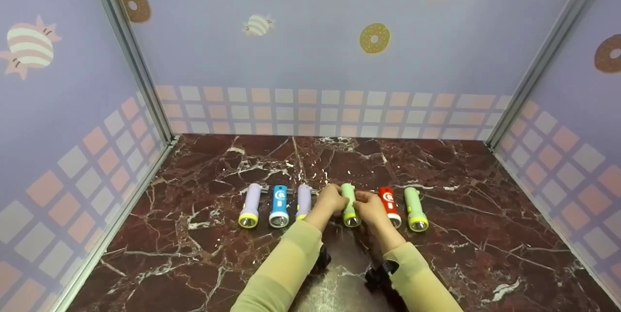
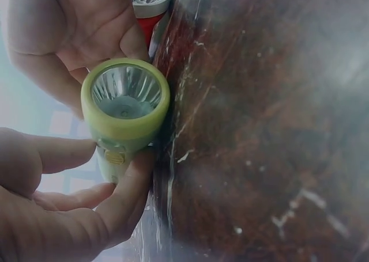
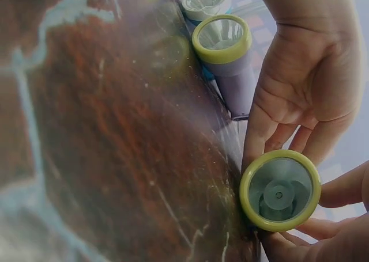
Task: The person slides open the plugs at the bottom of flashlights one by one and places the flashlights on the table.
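A light green flashlight [image 1: 349, 200] with a yellow-green rim lies in the middle of a row of flashlights, lens toward me. On its left side my left hand [image 1: 331, 200] holds the body; thumb and fingers bracket it near the yellow switch in the left wrist view. From the right, my right hand [image 1: 370, 207] holds the same flashlight [image 3: 280, 190], thumb and fingertips at its barrel in the right wrist view. Beside the left hand is a purple flashlight [image 1: 303, 200]. A red flashlight [image 1: 386, 198], partly covered by the right hand, lies on the other side.
Farther left lie a blue flashlight [image 1: 279, 203] and another purple one [image 1: 252, 203]. A second green flashlight [image 1: 413, 205] ends the row at right. All rest on a dark red marbled table [image 1: 194, 254], enclosed by patterned panels [image 1: 315, 59] at the back and sides.
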The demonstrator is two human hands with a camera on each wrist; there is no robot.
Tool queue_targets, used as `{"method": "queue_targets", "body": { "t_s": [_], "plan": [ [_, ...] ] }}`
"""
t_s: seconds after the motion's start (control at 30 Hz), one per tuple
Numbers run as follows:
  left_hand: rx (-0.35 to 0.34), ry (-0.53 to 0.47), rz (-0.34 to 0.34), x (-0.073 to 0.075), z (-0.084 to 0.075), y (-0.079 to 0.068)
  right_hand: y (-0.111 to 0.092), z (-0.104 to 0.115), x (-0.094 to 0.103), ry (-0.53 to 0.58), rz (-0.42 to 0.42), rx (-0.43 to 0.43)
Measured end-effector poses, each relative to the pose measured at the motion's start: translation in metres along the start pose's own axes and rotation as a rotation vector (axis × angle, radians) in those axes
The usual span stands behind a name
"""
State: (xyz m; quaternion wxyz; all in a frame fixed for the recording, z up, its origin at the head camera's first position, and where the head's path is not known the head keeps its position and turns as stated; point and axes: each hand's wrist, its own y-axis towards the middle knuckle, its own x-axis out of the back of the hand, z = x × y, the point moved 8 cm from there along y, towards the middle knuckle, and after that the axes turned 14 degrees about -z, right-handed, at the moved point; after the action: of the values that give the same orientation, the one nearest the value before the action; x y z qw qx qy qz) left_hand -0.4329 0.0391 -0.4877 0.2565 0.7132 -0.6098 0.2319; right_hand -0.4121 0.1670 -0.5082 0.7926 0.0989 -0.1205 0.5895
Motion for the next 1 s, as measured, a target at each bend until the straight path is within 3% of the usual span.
{"method": "queue_targets", "body": {
  "t_s": [0.23, 0.6, 1.0],
  "plan": [
    [0.009, -0.066, 0.005, 0.0, 0.001, -0.002, -0.001, 0.0, 0.0, 0.017, -0.014, 0.017],
    [-0.045, -0.113, -0.037, 0.007, 0.001, -0.01, -0.001, -0.001, 0.002, 0.058, -0.035, -0.02],
    [-0.127, -0.246, -0.116, 0.026, -0.003, -0.025, -0.007, 0.005, 0.0, 0.15, -0.012, -0.046]
  ]
}}
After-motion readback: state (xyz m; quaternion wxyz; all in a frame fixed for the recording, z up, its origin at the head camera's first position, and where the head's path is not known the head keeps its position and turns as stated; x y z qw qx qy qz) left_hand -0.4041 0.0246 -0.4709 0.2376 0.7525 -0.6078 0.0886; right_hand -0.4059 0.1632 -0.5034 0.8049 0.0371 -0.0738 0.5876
